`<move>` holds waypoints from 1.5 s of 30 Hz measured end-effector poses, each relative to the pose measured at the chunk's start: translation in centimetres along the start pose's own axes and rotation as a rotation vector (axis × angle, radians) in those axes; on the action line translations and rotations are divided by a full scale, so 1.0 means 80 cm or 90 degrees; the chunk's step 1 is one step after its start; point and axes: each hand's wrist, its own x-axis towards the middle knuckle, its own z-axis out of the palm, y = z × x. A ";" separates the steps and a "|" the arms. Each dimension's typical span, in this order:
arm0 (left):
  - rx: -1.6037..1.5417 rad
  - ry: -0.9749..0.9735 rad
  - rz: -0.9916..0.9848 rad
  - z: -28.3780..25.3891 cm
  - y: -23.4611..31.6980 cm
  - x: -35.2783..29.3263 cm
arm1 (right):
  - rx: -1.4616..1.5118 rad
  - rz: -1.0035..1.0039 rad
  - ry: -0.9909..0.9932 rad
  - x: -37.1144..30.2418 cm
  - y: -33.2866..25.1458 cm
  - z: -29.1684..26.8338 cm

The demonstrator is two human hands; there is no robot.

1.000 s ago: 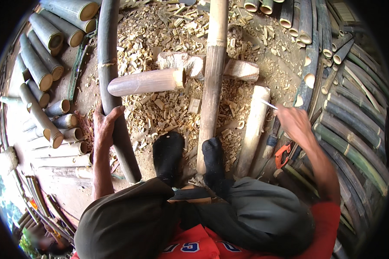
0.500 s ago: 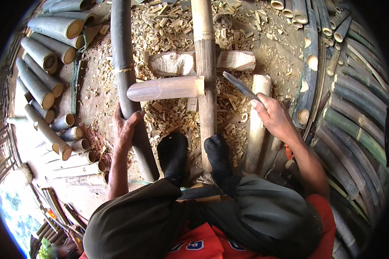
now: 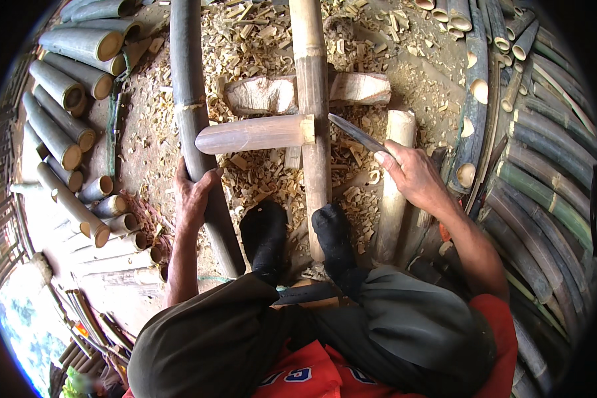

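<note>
My left hand [image 3: 198,194] is wrapped round a dark bamboo pole [image 3: 191,86] that leans lengthwise on the left. My right hand [image 3: 411,171] grips a narrow, dark knife-like tool [image 3: 355,134]; its handle is hidden in my fingers. The tool's tip points left, close beside a pale bamboo pole [image 3: 316,179]. A smooth brownish piece with a rounded end [image 3: 252,134] lies crosswise between the two poles. Its rounded end meets the dark pole, and its pale cut end reaches the pale pole.
A pale split block [image 3: 361,89] lies behind the crosspiece. Wood shavings [image 3: 245,176] cover the ground. A short pale log [image 3: 393,199] lies beside my right hand. Cut bamboo lengths [image 3: 58,136] line the left, and stacked bamboo [image 3: 544,182] fills the right. My black-socked feet [image 3: 264,235] flank the pale pole.
My right hand has shifted slightly left, bringing the tool's tip nearer the pale pole. My left hand keeps its hold on the dark pole.
</note>
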 end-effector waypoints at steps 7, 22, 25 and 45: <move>-0.002 0.002 0.002 0.000 -0.005 0.006 | -0.039 -0.013 0.000 0.010 -0.009 -0.008; 0.128 0.051 -0.004 -0.009 -0.016 0.013 | -0.574 -0.414 0.171 0.043 -0.023 -0.061; 0.146 0.072 -0.003 -0.010 -0.016 0.013 | -0.635 -0.270 0.019 0.006 -0.030 -0.061; 0.693 0.409 0.277 -0.239 -0.002 0.013 | 0.385 0.211 0.149 -0.017 0.014 -0.033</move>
